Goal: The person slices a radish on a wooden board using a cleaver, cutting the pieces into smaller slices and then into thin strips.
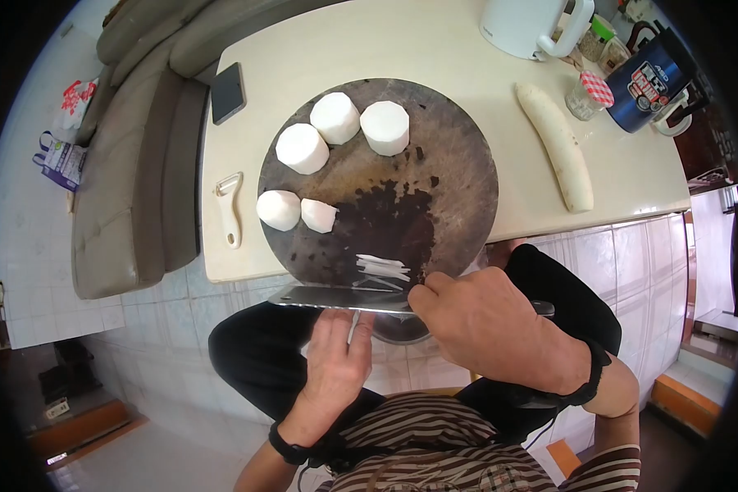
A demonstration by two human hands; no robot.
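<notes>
My right hand (488, 324) is closed round the handle of a cleaver (336, 298), whose blade lies across the near edge of the round chopping board (459, 197). Just below the blade, my left hand (336, 353) pinches a thin white daikon slice (353, 326) between its fingers; part of the slice is hidden. Several thin daikon strips (383, 266) lie on the board beyond the blade. Farther back stand three thick peeled daikon chunks (334, 119). Two smaller pieces, a rounded end (279, 210) and a cut chunk (318, 216), sit at the board's left.
On the cream table (533, 221) a white peeler (228, 210) and a dark phone (228, 93) lie left of the board. A whole daikon (556, 148) lies to its right. A white kettle (512, 29), a jar (589, 96) and a blue flask (649, 80) stand at the back right.
</notes>
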